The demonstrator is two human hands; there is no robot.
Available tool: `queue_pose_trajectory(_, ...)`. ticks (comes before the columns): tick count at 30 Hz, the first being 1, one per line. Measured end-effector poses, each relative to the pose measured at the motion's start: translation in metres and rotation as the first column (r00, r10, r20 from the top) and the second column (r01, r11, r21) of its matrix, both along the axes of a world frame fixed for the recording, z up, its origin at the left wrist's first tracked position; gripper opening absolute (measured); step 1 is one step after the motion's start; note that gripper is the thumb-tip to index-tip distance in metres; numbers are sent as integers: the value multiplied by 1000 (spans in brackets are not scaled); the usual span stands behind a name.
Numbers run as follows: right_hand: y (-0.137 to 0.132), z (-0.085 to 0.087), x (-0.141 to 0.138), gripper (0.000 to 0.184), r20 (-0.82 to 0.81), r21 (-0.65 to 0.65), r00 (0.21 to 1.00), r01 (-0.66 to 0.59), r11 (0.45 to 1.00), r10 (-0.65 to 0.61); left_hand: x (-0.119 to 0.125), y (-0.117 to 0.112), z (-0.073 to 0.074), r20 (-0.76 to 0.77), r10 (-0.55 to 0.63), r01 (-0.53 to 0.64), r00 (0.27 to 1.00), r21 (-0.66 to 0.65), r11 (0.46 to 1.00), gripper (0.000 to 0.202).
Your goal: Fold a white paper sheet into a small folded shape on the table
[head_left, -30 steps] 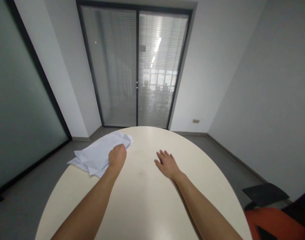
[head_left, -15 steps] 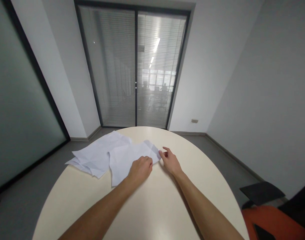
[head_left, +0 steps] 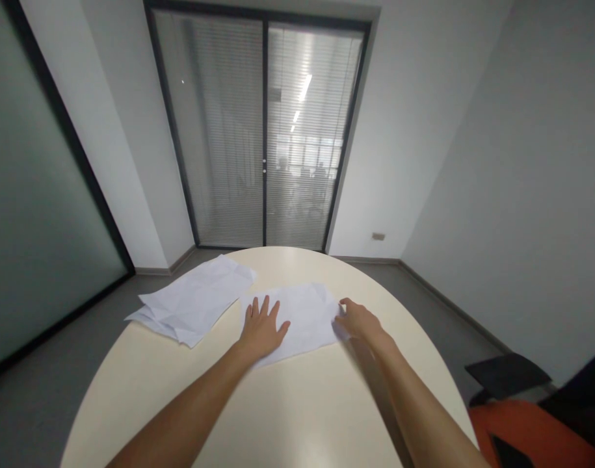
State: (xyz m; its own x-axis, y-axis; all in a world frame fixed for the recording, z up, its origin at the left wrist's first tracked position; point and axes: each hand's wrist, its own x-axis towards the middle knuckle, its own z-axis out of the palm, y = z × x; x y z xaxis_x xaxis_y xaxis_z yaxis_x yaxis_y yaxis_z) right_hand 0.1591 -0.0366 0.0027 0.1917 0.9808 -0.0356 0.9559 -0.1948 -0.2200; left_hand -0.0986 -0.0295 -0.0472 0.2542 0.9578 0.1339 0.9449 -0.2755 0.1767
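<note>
A white sheet of paper (head_left: 304,318) lies on the round cream table (head_left: 297,416) in front of me. Spread flat on its left part is my left hand (head_left: 264,330), fingers apart. At the sheet's right edge, my right hand (head_left: 358,320) pinches the paper between thumb and fingers, and the edge there looks slightly raised. Farther left, several creased white sheets (head_left: 194,299) lie in a loose, overlapping pile, apart from the sheet under my hands.
An office chair with an orange seat (head_left: 536,432) and a black armrest (head_left: 508,377) stands at the right of the table. Beyond the far edge is a glass door (head_left: 219,143) with blinds. A frosted glass panel (head_left: 38,195) stands at left.
The sheet has shifted right, away from the pile, and lies flatter. My right hand moved right with its edge. My left hand went from curled to spread flat on the paper.
</note>
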Motion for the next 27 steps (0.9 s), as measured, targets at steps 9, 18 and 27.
queue_pose_trajectory(9,-25,-10,-87,49,248,319,935,-325,890,253,10,-10,-2,31,-220,221,975,-26,975,66)
queue_pose_trajectory(18,-13,-35,-94,58,-76,186,831,-531,827,551,10,-7,-5,-59,-197,196,979,-15,980,59)
queue_pose_trajectory(27,20,-45,-27,73,20,38,988,-155,987,154,11,-8,-4,-24,-109,109,994,-1,994,58)
